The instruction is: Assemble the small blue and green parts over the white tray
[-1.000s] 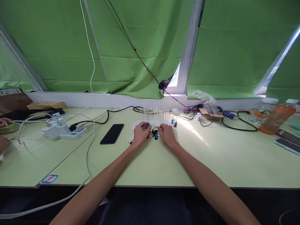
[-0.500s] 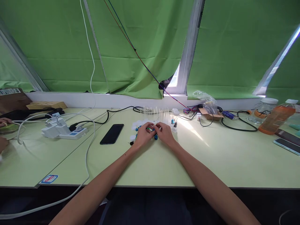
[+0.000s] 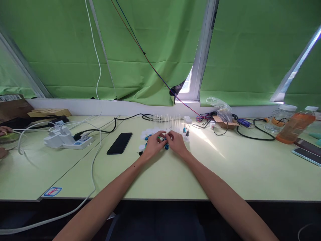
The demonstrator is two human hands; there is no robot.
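Observation:
My left hand (image 3: 154, 143) and my right hand (image 3: 176, 142) meet over the table, fingertips almost touching. The thumb and forefinger of my right hand are closed on a tiny part with thin wire leads (image 3: 170, 128) that stick up above the fingers; its body is hidden. My left fingers curl in a pinch beside it, and what they hold is too small to make out. Small blue parts (image 3: 167, 147) lie under and between the hands. White discs (image 3: 142, 147) and a small black part (image 3: 140, 153) are by my left wrist.
Thin clear rods (image 3: 167, 118) stand behind my hands, with white-topped pieces (image 3: 187, 120) at right. A black phone (image 3: 119, 143) lies left, near a power strip (image 3: 80, 143) and cables. An orange bottle (image 3: 296, 125) stands far right. Another person's hand (image 3: 4, 130) shows far left.
My fingertips have shifted slightly, and the wire leads above them now tilt differently and show more. The other person's hands at the far left have moved a little.

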